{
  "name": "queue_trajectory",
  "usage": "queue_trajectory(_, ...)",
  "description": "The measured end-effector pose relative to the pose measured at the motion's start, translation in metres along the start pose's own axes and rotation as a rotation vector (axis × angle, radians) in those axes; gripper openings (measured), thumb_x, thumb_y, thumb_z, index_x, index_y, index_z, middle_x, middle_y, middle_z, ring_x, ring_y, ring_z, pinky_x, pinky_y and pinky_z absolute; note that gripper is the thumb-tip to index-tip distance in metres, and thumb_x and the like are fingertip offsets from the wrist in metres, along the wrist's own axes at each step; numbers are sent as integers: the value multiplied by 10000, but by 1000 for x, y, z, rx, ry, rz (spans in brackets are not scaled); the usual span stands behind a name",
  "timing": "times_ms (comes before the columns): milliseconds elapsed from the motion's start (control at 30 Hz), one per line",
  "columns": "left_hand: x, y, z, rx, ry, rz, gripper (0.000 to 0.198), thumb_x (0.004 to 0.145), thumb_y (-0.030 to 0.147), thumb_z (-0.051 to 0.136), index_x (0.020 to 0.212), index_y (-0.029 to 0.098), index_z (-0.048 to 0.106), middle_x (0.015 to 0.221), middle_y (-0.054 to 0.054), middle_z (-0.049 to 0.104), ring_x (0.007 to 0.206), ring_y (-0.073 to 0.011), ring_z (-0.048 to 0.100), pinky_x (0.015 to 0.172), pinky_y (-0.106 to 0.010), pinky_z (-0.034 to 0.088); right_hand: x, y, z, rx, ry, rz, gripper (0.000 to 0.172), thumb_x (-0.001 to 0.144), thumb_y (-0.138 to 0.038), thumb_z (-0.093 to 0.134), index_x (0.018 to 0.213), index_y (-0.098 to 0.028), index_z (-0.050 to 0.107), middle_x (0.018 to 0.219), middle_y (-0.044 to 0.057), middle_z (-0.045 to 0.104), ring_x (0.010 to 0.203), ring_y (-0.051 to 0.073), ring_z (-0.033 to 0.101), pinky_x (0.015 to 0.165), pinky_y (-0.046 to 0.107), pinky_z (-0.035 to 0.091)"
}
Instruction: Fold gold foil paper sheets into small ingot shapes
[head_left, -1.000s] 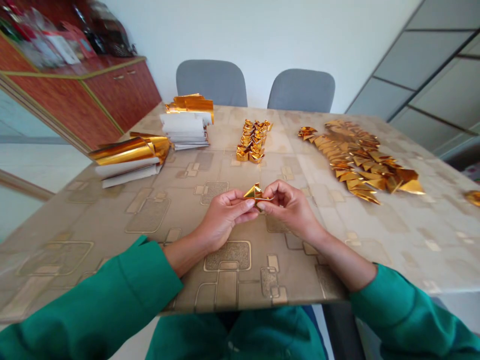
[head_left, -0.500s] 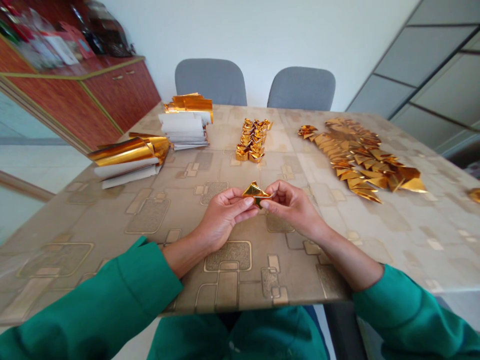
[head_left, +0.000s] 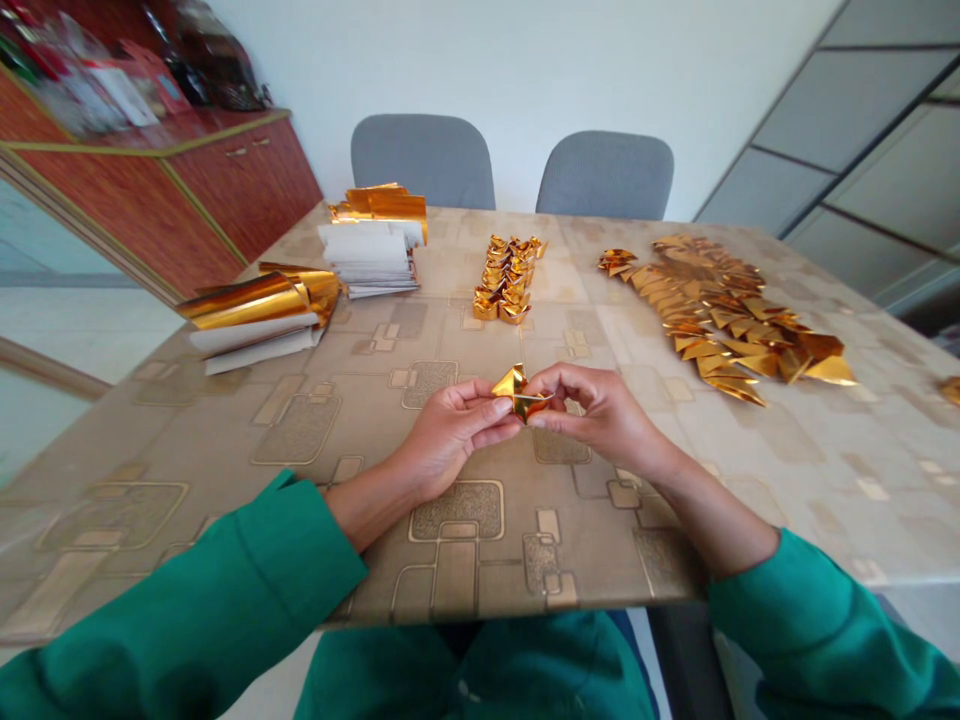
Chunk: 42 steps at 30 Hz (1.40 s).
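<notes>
Folded gold foil piece (head_left: 519, 392) was held pinched btwn left hand (head_left: 450, 435) & right hand (head_left: 600, 415), both nearly shut; long axis ran approx. L–R, neither hand nearer.

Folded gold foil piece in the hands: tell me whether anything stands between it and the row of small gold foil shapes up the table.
Nothing visible does. The folded gold foil piece, pinched between the left hand and right hand, faces the row of small gold foil shapes across only the beige patterned table cover.
</notes>
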<state>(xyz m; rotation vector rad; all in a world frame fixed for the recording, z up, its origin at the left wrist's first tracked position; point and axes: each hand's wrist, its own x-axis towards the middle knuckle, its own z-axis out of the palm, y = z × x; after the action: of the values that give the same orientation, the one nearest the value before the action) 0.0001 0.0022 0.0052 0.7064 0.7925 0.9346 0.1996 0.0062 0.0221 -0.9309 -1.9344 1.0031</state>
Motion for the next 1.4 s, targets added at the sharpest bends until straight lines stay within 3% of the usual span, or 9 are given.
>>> queue_trajectory(267, 0, -3, -2, 25, -47, -15, 197, 691, 190, 825, 810, 135, 677, 801, -11, 721, 699, -99, 682, 703, -221, 580, -2, 4, 1, 105, -9, 70, 168, 771, -294, 780, 844, -182, 678, 765, -6, 689, 638, 109, 581, 592, 250, 441)
queue_trajectory(433, -1, -4, -3, 65, -84, -4, 278, 728, 215, 799, 994, 178, 724, 915, -30, 738, 738, -106, 687, 733, -240, 582, -2, 5, 1, 115, -19, 116, 200, 760, -343, 780, 839, -180, 693, 734, 4, 689, 612, 115, 571, 576, 260, 449)
queue_trajectory(733, -2, -4, -1, 72, -89, 2, 212, 718, 245, 817, 906, 171, 755, 875, -23, 738, 712, -93, 682, 708, -208, 578, -1, 4, 4, 149, -30, 138, 149, 781, -288, 748, 782, -172, 654, 695, -22, 628, 608, 94, 523, 574, 238, 405)
queue_trajectory(1000, -1, -5, -2, 116, -75, 14, 224, 726, 264, 810, 909, 149, 748, 838, -38, 737, 689, -109, 679, 689, -227, 578, -1, 5, 9, 209, -18, 187, 207, 797, -338, 725, 731, -172, 620, 684, -19, 611, 610, 100, 511, 570, 245, 395)
queue_trajectory(1400, -4, -7, 1, 82, -40, 24, 243, 757, 267, 785, 955, 135, 731, 942, -73, 749, 740, -124, 696, 741, -249, 580, 0, 2, 13, -65, 101, 125, 157, 851, -288, 657, 747, -177, 616, 706, 1, 609, 628, 113, 505, 575, 259, 364)
